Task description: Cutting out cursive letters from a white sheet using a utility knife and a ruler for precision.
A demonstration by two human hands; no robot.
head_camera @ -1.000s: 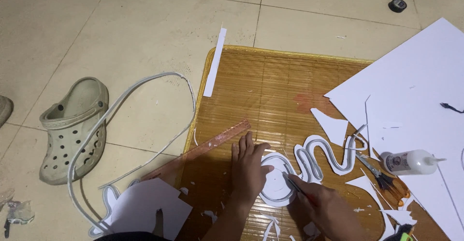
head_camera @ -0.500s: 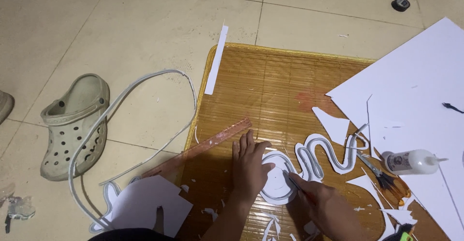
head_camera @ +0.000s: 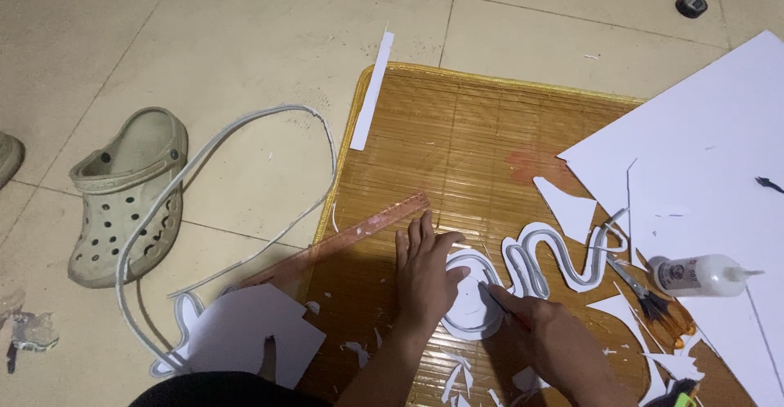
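Left hand flat, fingers spread, pressing white cutout on mat. Right hand at 4 o'clock, gripping thin tool. Ruler at 10 o'clock.

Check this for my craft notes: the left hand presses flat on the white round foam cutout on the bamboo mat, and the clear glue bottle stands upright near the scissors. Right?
Not quite. In the head view the clear glue bottle lies on its side, nozzle pointing right, not upright. The rest holds: the left hand presses flat on the white round foam cutout on the bamboo mat, and the scissors lie beside the bottle.
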